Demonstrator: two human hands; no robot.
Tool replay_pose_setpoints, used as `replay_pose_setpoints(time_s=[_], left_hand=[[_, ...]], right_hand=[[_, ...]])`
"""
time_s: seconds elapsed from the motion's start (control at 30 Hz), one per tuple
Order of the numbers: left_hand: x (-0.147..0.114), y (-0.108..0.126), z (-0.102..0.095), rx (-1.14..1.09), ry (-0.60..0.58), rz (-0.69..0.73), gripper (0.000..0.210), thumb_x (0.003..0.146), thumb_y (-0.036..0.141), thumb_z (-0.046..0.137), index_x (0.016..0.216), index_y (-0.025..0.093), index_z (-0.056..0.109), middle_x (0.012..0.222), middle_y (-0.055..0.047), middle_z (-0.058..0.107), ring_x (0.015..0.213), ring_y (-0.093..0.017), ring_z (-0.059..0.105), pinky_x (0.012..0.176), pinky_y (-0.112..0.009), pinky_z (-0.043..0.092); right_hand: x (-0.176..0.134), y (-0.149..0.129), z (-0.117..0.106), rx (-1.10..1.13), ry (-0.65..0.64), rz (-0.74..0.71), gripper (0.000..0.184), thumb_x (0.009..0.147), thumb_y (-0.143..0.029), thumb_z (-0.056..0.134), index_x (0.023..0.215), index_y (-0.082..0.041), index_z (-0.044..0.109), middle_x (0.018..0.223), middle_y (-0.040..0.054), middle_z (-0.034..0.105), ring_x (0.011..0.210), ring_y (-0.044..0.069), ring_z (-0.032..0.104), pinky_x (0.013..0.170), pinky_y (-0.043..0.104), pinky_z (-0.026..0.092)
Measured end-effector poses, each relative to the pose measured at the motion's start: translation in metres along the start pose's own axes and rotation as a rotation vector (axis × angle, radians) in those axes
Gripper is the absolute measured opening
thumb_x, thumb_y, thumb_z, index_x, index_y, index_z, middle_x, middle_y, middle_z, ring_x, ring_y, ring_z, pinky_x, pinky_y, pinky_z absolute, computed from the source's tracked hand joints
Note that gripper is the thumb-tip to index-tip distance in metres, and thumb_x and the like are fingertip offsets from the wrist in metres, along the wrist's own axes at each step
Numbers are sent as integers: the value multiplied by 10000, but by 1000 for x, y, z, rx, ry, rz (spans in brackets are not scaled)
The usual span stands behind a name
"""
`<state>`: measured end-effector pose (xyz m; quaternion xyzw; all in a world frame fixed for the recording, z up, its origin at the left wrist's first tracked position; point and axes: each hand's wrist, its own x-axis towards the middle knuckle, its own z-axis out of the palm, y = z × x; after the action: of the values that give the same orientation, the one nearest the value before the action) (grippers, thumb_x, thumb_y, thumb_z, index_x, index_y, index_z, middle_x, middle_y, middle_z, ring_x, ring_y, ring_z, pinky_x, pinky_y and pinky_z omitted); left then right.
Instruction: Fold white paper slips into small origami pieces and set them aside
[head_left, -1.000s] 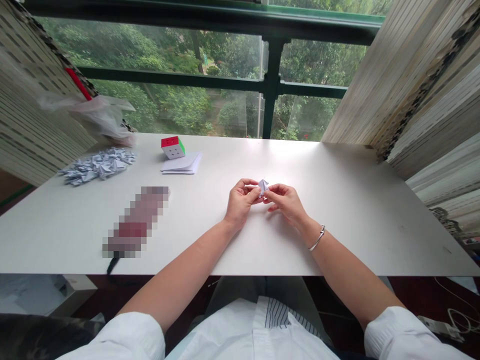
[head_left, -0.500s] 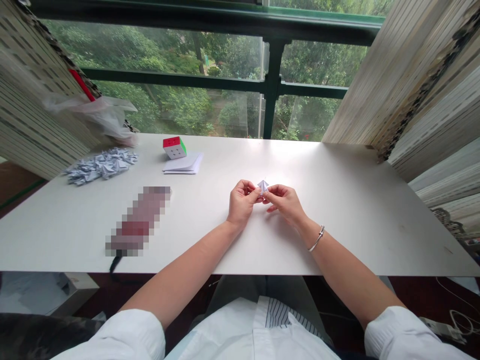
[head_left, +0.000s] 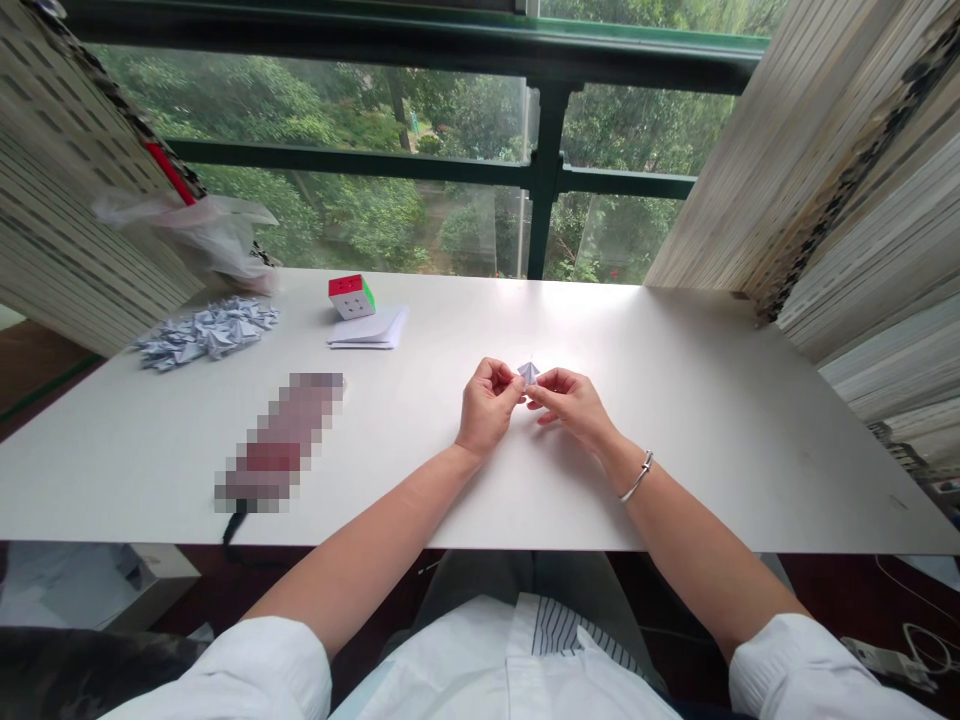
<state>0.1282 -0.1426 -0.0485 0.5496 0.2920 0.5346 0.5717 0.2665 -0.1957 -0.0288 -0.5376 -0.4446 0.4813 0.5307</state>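
A small piece of folded white paper (head_left: 529, 372) is pinched between both hands, low over the middle of the white table (head_left: 675, 400). My left hand (head_left: 487, 403) grips its left side between thumb and curled fingers. From the right, my right hand (head_left: 572, 402) holds the other side with thumb and index finger, its lower fingers loosely bent. The paper's top shows a pointed, creased shape; its lower part is hidden by the fingertips. A silver bracelet (head_left: 637, 477) circles my right wrist.
At the far left lies a pile of folded paper pieces (head_left: 210, 332). A puzzle cube (head_left: 351, 297) rests against stacked paper sheets (head_left: 371, 330). Nearer me is a pixelated flat object (head_left: 281, 440) with a black strap (head_left: 234, 525). A plastic bag (head_left: 217, 235) stands by the left curtain.
The view has shifted very slightly. Both hands keep their pinch on the folded paper, with the fingers barely moved.
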Motion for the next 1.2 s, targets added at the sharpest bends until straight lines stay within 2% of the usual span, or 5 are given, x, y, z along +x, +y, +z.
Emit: replay_pose_setpoints(time_s=[0.23, 0.37, 0.5, 0.8, 1.2], left_hand=[[-5, 0, 3, 78, -19, 1, 296, 749, 360, 731, 795, 196, 489, 729, 46, 531, 648, -92, 573, 647, -252, 560], [-10, 2, 4, 149, -83, 24, 256, 784, 351, 700, 801, 199, 495, 733, 39, 545, 671, -103, 587, 678, -259, 545], [-12, 3, 4, 198, -102, 38, 228, 807, 345, 679, 797, 205, 499, 732, 36, 552, 678, -109, 591, 674, -251, 517], [-14, 4, 6, 209, -96, 26, 223, 802, 358, 680, 781, 210, 515, 735, 35, 559, 682, -111, 584, 681, -250, 505], [-12, 3, 6, 151, -62, -8, 261, 769, 360, 712, 772, 206, 502, 717, 42, 550, 659, -105, 576, 679, -252, 509]], right_hand=[[2, -7, -12, -56, 80, -71, 522, 665, -471, 788, 1097, -238, 608, 999, 37, 649, 781, 166, 674, 515, 238, 563], [1, -9, -10, -103, 24, -90, 359, 724, -446, 743, 980, -200, 690, 886, 46, 694, 793, 176, 676, 560, 241, 549], [1, -6, -7, -76, 67, -98, 289, 731, -417, 738, 906, -190, 700, 813, 39, 709, 772, 171, 672, 588, 251, 539], [5, -1, -5, 1, 112, -117, 294, 712, -460, 737, 766, -178, 673, 694, 11, 684, 631, 118, 611, 601, 250, 511], [1, -5, -5, -42, 41, -101, 319, 700, -470, 756, 748, -186, 618, 727, 10, 678, 687, 137, 628, 626, 261, 516]])
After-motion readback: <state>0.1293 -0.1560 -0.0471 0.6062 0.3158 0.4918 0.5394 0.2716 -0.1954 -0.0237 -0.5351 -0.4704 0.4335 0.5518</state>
